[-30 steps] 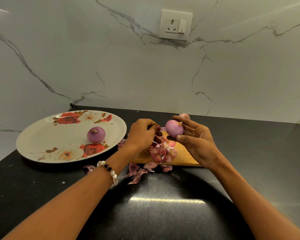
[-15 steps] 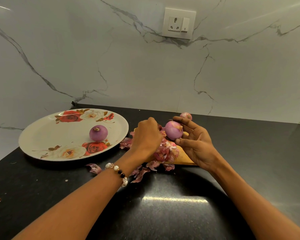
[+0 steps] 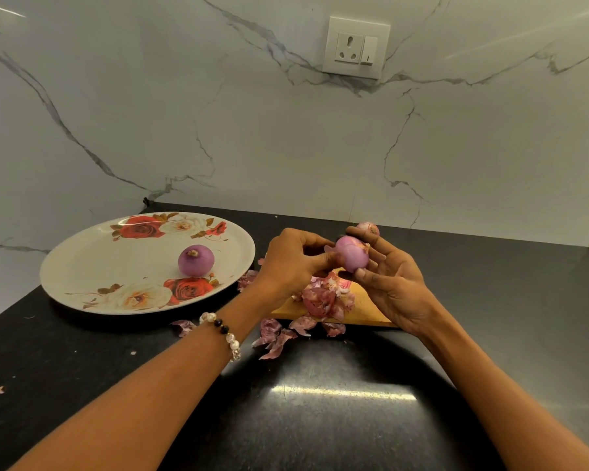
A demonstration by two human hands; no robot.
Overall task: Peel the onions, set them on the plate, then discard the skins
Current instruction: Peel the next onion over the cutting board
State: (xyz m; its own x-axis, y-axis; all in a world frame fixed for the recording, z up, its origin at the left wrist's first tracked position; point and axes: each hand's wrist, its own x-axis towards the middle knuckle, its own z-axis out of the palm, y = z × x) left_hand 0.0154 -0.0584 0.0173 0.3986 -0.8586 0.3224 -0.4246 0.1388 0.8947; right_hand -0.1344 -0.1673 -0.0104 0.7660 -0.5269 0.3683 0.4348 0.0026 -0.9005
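Head view has your right hand (image 3: 393,283) cradling a mostly peeled red onion (image 3: 352,253), fingers curled round its right and under side, while your left hand (image 3: 291,263) comes in from the left, fingertips pinching at the onion's near-left face, most likely on a last scrap of skin. The onion sits between the two hands, raised above the wooden cutting board (image 3: 364,309), its root end turned up and to the right.

What the coming move turns on: the floral plate (image 3: 92,263) lies well to the left of the hands, so your left hand is the nearer one for setting the onion down. One peeled onion (image 3: 196,261) already rests on the plate, root end up.

A third onion (image 3: 368,228), still in its skin, lies on the worktop (image 3: 320,419) just behind your right fingers. Loose skins (image 3: 323,295) are heaped on the board and spill over its near-left edge onto the worktop, so discarding is not yet done.

No brand, label or writing can be read anywhere; the wall socket (image 3: 354,47) bears none that shows.
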